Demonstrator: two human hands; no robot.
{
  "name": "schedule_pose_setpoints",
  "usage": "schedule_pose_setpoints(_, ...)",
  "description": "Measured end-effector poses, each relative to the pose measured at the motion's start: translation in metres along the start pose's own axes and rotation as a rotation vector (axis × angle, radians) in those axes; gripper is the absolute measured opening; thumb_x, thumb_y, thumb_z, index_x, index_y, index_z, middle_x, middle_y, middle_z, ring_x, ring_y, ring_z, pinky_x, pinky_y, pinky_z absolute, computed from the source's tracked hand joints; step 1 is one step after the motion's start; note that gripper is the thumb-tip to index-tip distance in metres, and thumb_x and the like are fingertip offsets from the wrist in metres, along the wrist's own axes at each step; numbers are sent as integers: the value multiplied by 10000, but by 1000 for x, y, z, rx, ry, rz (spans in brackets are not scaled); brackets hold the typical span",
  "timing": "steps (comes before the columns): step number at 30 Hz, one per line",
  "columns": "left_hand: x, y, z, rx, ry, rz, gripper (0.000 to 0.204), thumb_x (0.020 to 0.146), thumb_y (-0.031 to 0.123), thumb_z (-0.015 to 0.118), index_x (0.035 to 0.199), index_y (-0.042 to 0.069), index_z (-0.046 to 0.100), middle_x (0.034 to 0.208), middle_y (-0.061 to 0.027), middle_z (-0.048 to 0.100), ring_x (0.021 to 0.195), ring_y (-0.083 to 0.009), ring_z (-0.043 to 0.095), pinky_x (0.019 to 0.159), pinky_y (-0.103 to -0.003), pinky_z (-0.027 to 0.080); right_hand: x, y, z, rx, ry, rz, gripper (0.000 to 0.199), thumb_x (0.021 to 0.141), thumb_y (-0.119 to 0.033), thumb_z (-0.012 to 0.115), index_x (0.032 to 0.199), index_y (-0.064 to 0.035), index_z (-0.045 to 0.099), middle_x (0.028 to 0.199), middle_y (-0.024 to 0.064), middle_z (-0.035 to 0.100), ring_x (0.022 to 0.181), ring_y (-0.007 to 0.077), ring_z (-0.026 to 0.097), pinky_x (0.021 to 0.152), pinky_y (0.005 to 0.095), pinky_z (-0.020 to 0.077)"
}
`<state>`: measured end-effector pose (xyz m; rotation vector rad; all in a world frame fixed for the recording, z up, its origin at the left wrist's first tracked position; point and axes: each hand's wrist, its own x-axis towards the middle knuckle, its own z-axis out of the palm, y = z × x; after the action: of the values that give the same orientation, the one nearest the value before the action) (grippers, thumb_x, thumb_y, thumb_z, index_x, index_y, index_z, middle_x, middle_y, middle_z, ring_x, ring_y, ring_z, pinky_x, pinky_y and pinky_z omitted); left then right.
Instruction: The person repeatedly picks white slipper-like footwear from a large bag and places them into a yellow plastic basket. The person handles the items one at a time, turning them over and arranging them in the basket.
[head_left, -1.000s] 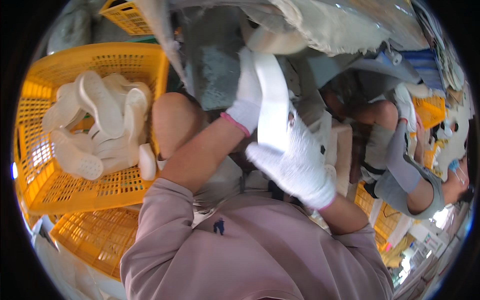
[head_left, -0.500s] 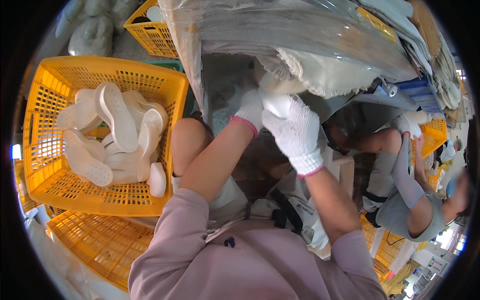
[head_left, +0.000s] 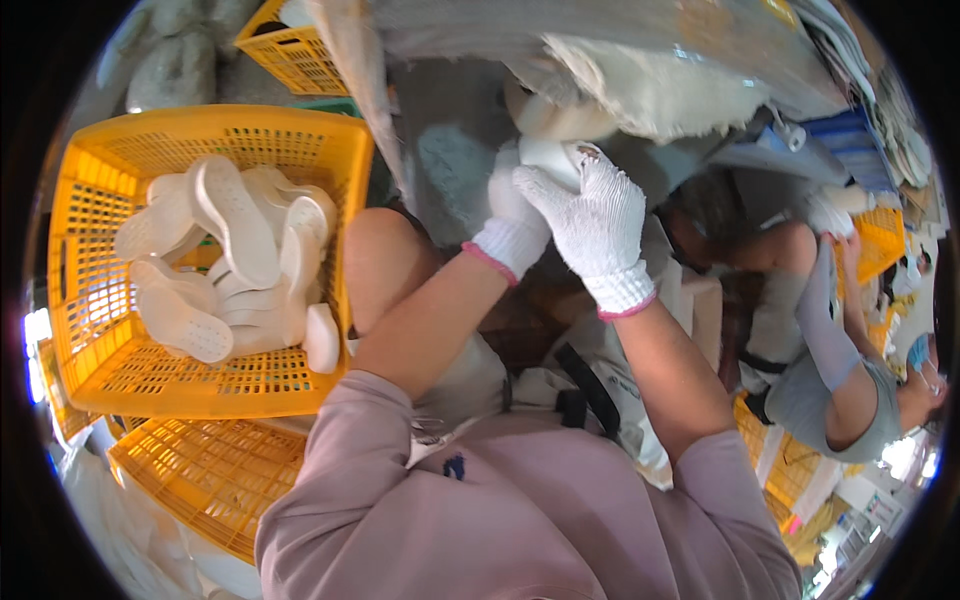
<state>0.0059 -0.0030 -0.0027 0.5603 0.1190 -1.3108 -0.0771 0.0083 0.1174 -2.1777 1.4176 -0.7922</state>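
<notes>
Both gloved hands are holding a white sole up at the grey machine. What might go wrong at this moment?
1. The right hand and left hand, both in white knit gloves, grip the white foam shoe sole close against the grey machine surface; a glove might catch there.
2. The yellow plastic basket of finished white soles is heaped near its rim; one sole leans at the edge and may fall out.

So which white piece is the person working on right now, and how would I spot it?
Start at the big yellow crate of loose white soles on the person's left, then look right to the two white-gloved hands raised at the grey bench. The white sole sits pinched between the left hand and right hand, the only one being held.
</notes>
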Motion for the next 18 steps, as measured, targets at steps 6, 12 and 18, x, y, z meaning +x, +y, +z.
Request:
schedule_pose_setpoints(6,-3,13,0,130,-423,-46,646,1110,543,372,1383,8,612,1267,-199,699,1177,-352,680,1055,-474,549,7,4,-38,673,-327,84,352,881,-176,835,1161,11,731,994,102,773,911,182,738,824,337,577)
schedule_pose_setpoints(12,2,17,4,-75,59,-503,818,1024,764,364,1175,4,629,1088,-205,697,997,-396,691,840,-558,588,-30,-26,-62,650,-497,495,621,831,-202,836,1380,-12,615,1096,90,743,953,177,731,895,350,583)
schedule_pose_setpoints(18,20,36,12,-219,-343,-340,587,1100,593,398,1098,60,645,1065,-119,704,953,-290,692,838,-456,591,19,-23,-49,828,-725,493,671,856,-305,848,1353,72,602,1117,172,758,1017,291,740,941,406,580)
